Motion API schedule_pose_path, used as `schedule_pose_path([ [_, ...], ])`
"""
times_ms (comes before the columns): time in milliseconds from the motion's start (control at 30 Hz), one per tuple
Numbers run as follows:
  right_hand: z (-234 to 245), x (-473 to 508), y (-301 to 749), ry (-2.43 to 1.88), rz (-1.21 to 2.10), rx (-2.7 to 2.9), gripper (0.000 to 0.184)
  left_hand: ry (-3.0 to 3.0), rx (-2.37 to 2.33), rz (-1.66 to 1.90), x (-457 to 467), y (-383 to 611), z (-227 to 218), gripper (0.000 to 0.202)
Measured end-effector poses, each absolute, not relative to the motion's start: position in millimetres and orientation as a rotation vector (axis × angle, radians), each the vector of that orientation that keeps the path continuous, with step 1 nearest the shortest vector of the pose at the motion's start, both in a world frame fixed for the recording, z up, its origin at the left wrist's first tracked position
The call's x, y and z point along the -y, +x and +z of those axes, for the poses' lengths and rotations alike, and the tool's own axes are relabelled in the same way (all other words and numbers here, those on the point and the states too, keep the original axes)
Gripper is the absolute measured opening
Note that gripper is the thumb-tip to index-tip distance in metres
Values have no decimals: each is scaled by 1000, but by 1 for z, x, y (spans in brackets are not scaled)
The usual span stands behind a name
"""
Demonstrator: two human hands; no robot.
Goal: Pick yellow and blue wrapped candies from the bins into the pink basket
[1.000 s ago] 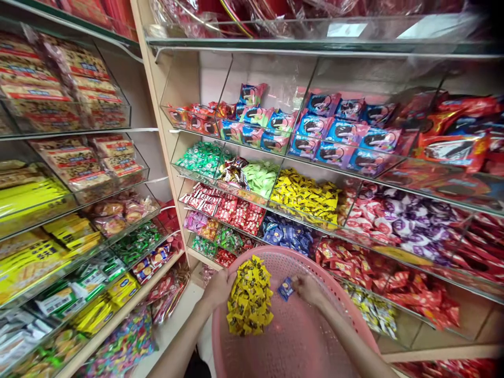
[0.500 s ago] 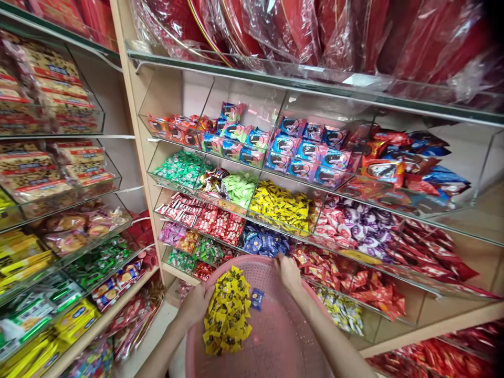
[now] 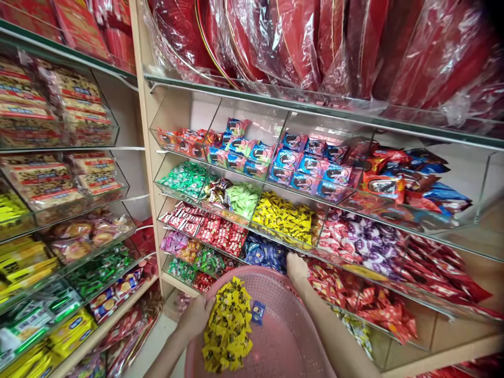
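A pink plastic basket (image 3: 289,336) sits low in front of me. My left hand (image 3: 196,316) is closed round its left rim. Inside lie a heap of yellow candies (image 3: 228,325) and one blue candy (image 3: 258,311). My right hand (image 3: 296,265) reaches past the basket's far rim into the clear bin of blue candies (image 3: 265,253). Its fingers are buried among the wrappers, and I cannot tell whether they hold any.
Tiered clear bins fill the shelf: yellow candies (image 3: 284,216), green ones (image 3: 244,197), red packets (image 3: 220,231), purple and white sweets (image 3: 366,239), blue biscuit packs (image 3: 307,163). Another rack of snacks (image 3: 59,210) stands on the left. Red wrapped goods (image 3: 315,37) hang overhead.
My right hand let go of a blue candy in the basket, then moved up and forward into the blue candy bin. The view tilted upward.
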State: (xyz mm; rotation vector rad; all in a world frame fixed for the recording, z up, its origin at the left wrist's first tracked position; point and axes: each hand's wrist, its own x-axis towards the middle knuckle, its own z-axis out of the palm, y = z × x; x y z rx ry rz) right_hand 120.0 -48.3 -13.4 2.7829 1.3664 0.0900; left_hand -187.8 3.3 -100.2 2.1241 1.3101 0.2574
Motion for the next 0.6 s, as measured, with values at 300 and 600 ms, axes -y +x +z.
schedule_pose_path([
  [300, -7, 98, 108, 2874, 310, -1520, 27, 2133, -1295, 268, -5, -189, -99, 32],
  [600, -76, 136, 101, 2735, -1015, -1842, 17, 2157, -1272, 255, -6, -187, -96, 33],
])
